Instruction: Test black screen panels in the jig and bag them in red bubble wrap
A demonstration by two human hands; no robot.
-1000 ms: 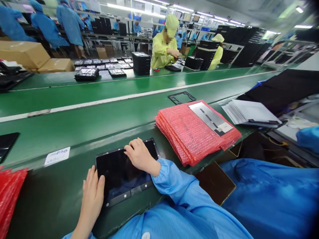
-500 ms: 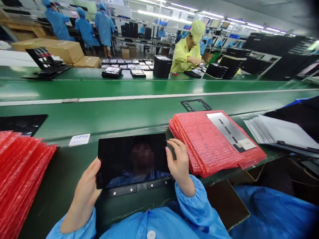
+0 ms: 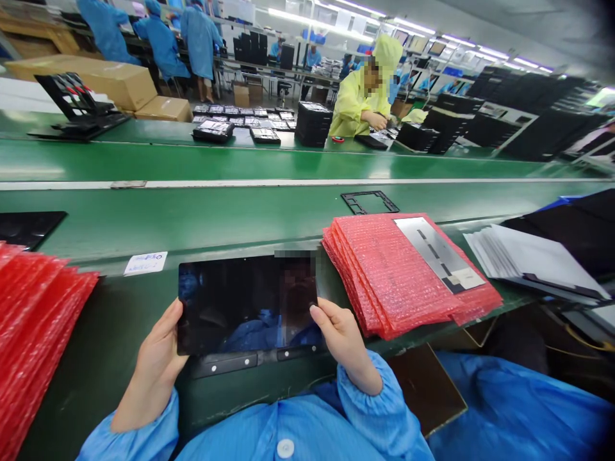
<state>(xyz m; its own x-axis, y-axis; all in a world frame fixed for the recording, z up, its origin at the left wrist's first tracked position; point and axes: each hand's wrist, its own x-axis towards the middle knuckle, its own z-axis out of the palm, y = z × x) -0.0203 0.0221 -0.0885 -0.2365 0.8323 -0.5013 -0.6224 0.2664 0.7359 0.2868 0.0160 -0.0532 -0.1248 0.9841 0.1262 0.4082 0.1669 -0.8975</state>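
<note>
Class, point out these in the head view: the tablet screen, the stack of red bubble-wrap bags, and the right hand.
Tablet screen (image 3: 240,301): head view, middle of the glass.
Stack of red bubble-wrap bags (image 3: 365,269): head view, top bag.
Right hand (image 3: 346,336): head view, back of the hand.

From here I see a black tablet panel, wide side toward me, just left of the stack of red bubble-wrap bags; its glossy screen is dark and unlit, showing only blurred blue reflections. My left hand grips the panel's left edge, and my right hand pinches its lower right corner. Along the near edge runs a black strip with round metal studs, touching the panel, though I can't tell whether it belongs to it.
</note>
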